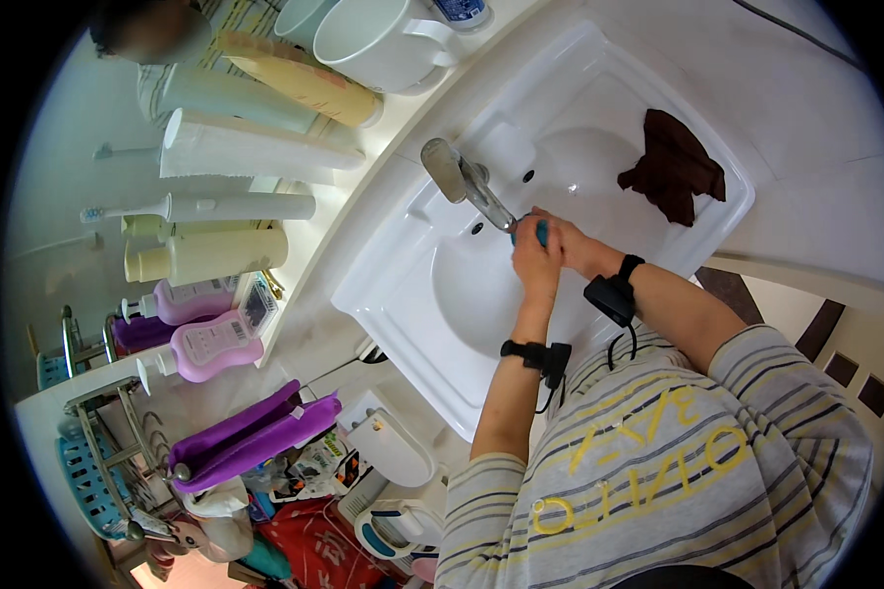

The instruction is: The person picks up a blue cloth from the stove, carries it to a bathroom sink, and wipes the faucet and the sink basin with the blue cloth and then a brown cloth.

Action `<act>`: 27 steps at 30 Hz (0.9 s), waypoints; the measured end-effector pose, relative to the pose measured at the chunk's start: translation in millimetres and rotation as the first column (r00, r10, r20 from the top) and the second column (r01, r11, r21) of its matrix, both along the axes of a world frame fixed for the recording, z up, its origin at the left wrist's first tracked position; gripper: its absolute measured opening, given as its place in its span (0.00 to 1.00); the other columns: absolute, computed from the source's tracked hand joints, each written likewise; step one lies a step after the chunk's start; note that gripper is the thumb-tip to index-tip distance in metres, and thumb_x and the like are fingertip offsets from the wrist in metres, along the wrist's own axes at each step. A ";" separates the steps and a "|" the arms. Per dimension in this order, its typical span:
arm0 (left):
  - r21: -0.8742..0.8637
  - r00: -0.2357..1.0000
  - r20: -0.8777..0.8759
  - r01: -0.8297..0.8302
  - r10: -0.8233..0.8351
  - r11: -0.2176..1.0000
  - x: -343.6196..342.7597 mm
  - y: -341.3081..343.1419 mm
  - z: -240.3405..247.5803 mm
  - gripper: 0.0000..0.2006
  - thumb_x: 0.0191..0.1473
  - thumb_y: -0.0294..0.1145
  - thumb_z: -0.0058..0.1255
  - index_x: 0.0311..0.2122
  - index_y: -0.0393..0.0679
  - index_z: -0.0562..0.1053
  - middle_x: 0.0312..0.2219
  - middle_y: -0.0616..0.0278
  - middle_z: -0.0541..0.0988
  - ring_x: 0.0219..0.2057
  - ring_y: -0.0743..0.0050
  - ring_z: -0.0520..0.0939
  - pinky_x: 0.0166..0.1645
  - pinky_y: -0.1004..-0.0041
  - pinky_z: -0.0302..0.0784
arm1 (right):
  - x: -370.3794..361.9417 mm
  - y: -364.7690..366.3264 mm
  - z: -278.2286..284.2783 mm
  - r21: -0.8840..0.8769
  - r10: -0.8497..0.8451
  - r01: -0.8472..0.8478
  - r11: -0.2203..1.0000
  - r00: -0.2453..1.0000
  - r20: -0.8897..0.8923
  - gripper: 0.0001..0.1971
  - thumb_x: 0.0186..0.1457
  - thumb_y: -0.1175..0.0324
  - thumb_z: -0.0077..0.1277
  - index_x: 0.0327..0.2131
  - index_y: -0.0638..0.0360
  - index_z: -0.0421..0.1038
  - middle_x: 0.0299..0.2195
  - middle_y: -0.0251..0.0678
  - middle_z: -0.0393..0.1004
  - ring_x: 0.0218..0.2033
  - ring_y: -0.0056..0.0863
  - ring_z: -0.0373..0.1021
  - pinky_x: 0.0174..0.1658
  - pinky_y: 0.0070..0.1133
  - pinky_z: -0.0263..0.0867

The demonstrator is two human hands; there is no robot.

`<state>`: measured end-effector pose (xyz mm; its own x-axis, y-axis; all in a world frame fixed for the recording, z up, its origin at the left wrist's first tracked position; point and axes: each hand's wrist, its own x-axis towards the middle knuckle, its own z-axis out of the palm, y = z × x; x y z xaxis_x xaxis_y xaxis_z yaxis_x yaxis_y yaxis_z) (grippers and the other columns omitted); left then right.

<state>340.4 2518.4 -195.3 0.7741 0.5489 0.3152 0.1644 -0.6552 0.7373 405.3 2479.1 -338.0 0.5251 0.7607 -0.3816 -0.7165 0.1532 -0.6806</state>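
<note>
My left hand (536, 259) and my right hand (578, 247) are pressed together over the white sink (383, 294), just below the spout of the chrome faucet (476, 187). Between them is a small teal item (542, 233), perhaps a cloth or sponge; the fingers cover most of it. Both hands look closed around it. A crumpled dark brown cloth (680, 172) lies in the sink's far right part, apart from my hands. Whether water is running cannot be made out clearly.
A white ledge left of the sink holds a white mug (378, 44), a yellow tube (354, 103), an electric toothbrush (241, 207), a pale yellow bottle (226, 255) and a pink pump bottle (216, 346). Purple towels (255, 442) hang at lower left, near a white toilet (393, 447).
</note>
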 end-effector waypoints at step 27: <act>-0.972 0.974 -0.092 -0.133 0.205 0.196 -17.8 69.3 -25.2 0.09 0.53 0.28 0.43 0.40 0.39 0.69 0.30 0.64 0.73 0.30 0.78 0.74 0.31 0.79 0.69 | -5.0 -26.1 89.1 0.078 -0.132 0.116 0.990 0.598 0.790 0.23 0.46 0.67 0.57 0.47 0.60 0.64 0.38 0.37 0.70 0.38 0.28 0.65 0.41 0.22 0.64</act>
<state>322.6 2587.7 -220.5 0.6240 0.5687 -0.5360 0.1138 0.6125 0.7823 400.2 2453.0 -248.9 0.7047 0.6669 0.2422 0.1286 0.2157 -0.9680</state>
